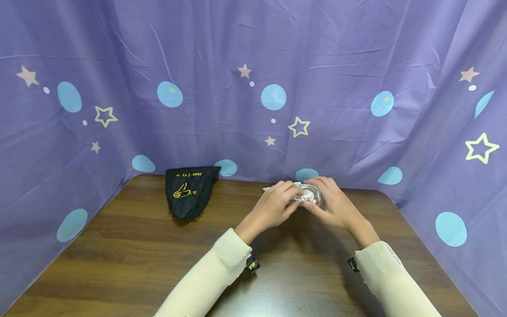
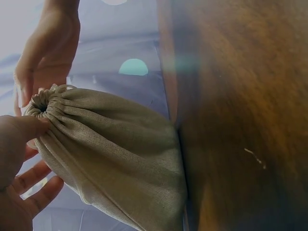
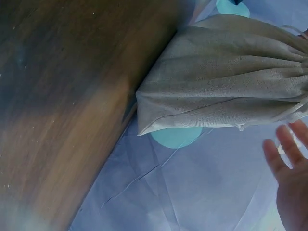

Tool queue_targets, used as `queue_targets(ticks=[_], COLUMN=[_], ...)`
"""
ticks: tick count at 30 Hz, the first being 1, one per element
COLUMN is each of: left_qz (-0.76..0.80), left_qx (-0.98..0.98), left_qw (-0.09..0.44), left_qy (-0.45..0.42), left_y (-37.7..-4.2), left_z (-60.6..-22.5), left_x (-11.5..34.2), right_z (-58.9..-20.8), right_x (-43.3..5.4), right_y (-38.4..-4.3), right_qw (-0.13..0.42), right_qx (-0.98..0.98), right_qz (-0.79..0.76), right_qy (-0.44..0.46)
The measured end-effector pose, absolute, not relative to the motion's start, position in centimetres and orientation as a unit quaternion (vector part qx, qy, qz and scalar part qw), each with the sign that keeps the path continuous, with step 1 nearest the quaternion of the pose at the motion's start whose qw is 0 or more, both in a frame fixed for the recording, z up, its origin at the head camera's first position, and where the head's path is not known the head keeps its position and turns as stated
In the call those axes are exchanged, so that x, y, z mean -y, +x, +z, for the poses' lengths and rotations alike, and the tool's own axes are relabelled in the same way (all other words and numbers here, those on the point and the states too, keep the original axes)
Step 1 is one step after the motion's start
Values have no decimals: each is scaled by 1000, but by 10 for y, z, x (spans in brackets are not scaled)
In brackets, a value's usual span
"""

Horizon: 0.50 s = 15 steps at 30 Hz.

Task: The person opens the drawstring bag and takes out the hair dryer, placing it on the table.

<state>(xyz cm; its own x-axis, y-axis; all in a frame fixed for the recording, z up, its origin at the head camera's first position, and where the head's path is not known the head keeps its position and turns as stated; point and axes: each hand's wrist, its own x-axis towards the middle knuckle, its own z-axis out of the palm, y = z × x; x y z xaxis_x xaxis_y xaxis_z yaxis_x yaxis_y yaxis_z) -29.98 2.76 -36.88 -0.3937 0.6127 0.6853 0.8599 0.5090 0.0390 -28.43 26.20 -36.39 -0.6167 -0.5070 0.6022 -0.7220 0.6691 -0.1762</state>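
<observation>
A light greyish drawstring bag [image 1: 304, 196] stands near the table's back edge, its cloth gathered into pleats at the neck. In the left wrist view the bag [image 2: 115, 139] looks full-bodied, with a small dark opening amid the puckered cloth. My left hand [image 1: 274, 200] pinches one side of this neck, thumb on the rim, other fingers spread beside it. From the opposite side my right hand [image 1: 336, 204] holds the neck between thumb and forefinger. The right wrist view shows the bag's lower corner [image 3: 147, 108] by the table edge and several outstretched fingers [image 3: 288, 147] near its top.
A black pouch [image 1: 189, 191] with yellow print lies at the back left of the brown wooden table [image 1: 130, 251]. Behind and beside the table hangs a purple curtain [image 1: 222, 110] with stars and blue dots. Each wrist wears a small dark device [image 1: 252, 264].
</observation>
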Motion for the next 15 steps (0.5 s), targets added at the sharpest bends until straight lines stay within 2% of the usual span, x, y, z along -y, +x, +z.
queue_targets(ticks=[8, 15], left_qz=[-216, -241], left_qx=[815, 820], left_qw=[306, 291], left_qy=[-442, -429], left_y=[-306, -312], left_z=[-367, -362], left_x=[-29, -31], right_z=[-368, -367], right_x=[-257, -251], right_y=[-287, -291], right_qw=[413, 494], right_qx=[794, 741], right_qz=[213, 213], right_qy=[391, 402])
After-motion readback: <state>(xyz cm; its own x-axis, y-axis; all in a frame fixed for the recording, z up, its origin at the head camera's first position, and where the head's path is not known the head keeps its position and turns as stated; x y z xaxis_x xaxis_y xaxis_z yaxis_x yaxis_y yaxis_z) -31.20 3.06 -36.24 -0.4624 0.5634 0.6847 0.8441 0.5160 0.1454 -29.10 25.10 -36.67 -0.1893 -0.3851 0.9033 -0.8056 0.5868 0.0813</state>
